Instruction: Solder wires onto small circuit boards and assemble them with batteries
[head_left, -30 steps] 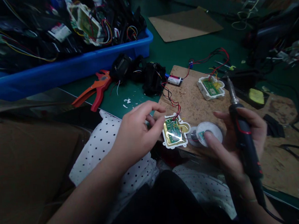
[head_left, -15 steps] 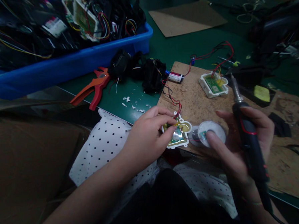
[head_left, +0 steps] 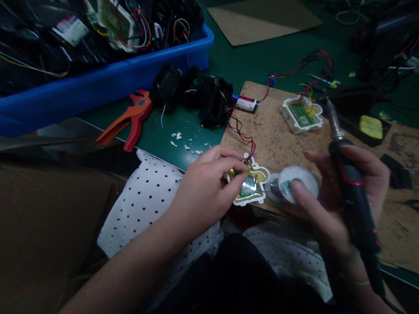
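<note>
A small white plastic housing with a green circuit board inside lies flat, open side up, at the near edge of a speckled brown cork board. Red and black wires run from its far end. Just beside it on the right sits a round white plastic disc, also flat on the board. A black soldering iron with a red band stands tilted, its metal tip pointing up and away.

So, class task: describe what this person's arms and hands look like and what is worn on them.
Both forearms are bare, with no sleeves or gloves in view. The left hand carries no ring or watch that shows. At the wrist of the right hand a thin bracelet-like band is faintly visible; the dim light hides detail.
</note>
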A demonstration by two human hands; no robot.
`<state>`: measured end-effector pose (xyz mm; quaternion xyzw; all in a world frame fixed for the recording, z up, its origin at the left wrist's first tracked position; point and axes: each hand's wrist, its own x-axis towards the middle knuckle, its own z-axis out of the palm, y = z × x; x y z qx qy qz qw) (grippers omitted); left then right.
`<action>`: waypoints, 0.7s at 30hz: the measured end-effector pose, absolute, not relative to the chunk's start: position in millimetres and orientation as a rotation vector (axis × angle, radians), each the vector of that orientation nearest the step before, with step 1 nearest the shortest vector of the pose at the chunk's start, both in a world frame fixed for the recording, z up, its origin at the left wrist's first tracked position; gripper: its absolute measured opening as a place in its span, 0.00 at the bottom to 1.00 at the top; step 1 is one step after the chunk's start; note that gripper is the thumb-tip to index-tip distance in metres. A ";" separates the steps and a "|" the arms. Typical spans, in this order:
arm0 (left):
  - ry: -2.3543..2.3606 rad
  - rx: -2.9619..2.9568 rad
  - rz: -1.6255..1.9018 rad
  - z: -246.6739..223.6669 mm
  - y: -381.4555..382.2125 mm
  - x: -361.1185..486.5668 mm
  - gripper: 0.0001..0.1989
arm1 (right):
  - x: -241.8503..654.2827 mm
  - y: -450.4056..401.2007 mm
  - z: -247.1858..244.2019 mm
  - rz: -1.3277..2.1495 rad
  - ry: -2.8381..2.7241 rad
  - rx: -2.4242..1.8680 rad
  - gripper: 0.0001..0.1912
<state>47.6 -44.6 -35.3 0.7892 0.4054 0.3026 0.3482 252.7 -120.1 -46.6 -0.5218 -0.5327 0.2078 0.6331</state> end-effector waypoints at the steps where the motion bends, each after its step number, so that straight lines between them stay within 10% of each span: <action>1: 1.051 2.046 0.783 -35.2 -44.6 47.5 0.05 | 252.6 -120.0 -46.4 0.476 -1.219 -1.192 0.44; 21: 1.018 1.978 0.733 -17.7 -39.6 30.6 0.06 | 253.2 -121.0 -47.0 0.464 -1.190 -1.237 0.40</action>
